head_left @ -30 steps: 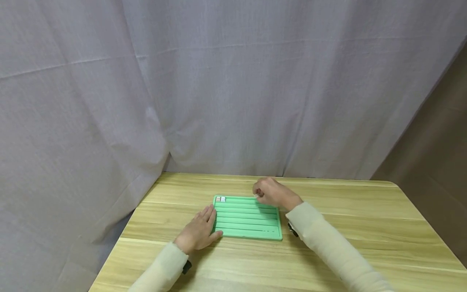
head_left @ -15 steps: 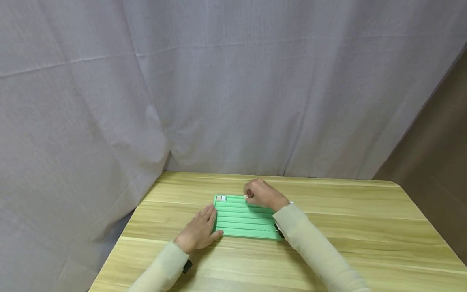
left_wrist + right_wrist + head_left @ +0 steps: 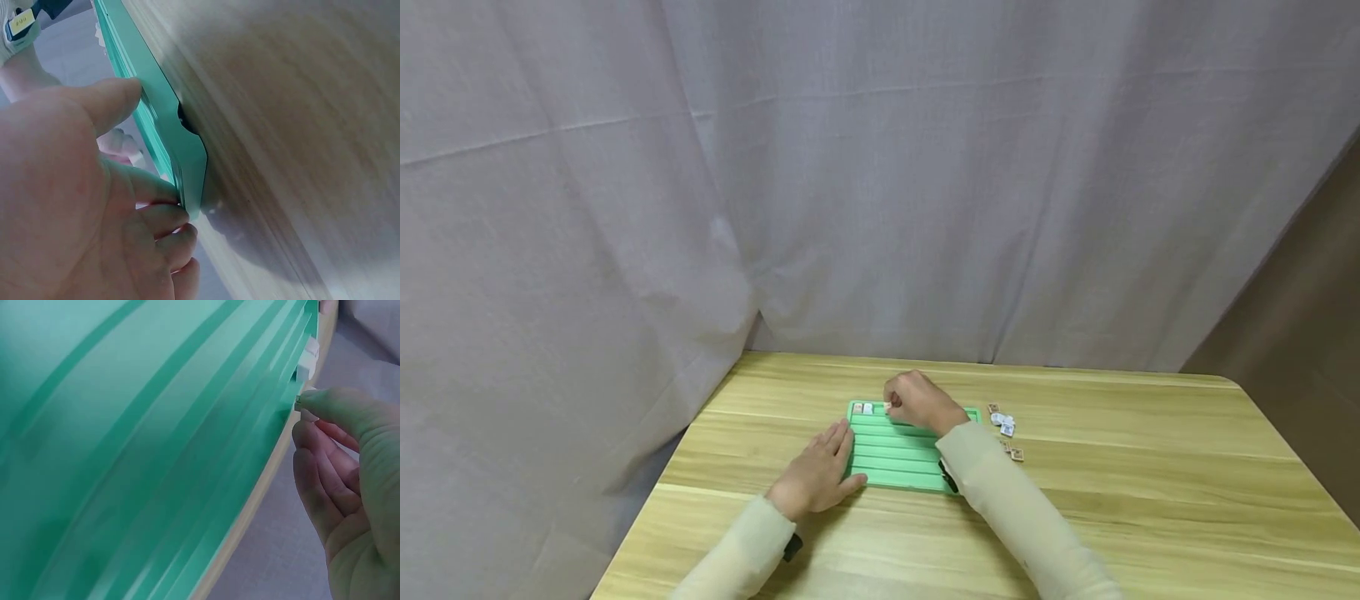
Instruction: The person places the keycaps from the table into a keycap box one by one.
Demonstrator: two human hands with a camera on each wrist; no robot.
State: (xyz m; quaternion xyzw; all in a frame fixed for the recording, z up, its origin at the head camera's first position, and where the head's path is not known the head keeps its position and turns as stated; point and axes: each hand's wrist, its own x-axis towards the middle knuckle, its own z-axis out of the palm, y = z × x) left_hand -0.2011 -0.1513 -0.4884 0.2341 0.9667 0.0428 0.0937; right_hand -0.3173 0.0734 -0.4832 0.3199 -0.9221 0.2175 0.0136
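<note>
A green ridged tray (image 3: 891, 454) lies on the table. My left hand (image 3: 816, 475) rests against its left side, fingers extended; in the left wrist view the thumb (image 3: 119, 103) touches the front edge near the corner. Over the tray's far groove, my right hand (image 3: 921, 402) pinches a small light tile (image 3: 299, 403) between thumb and fingers. Two tiles sit side by side at the far left end of that groove, one pinkish (image 3: 858, 408) and one white (image 3: 868, 408). The right hand and sleeve hide part of the tray's right side.
Right of the tray, several loose square tiles lie on the wooden table (image 3: 1150, 467), some white (image 3: 1007, 430) and some brownish (image 3: 1017, 454). A grey curtain (image 3: 880, 208) hangs behind the table's far edge.
My right hand has moved left along the far groove with the tile, toward the two seated tiles. Loose tiles right of the tray have come into sight. My left hand stays at the tray.
</note>
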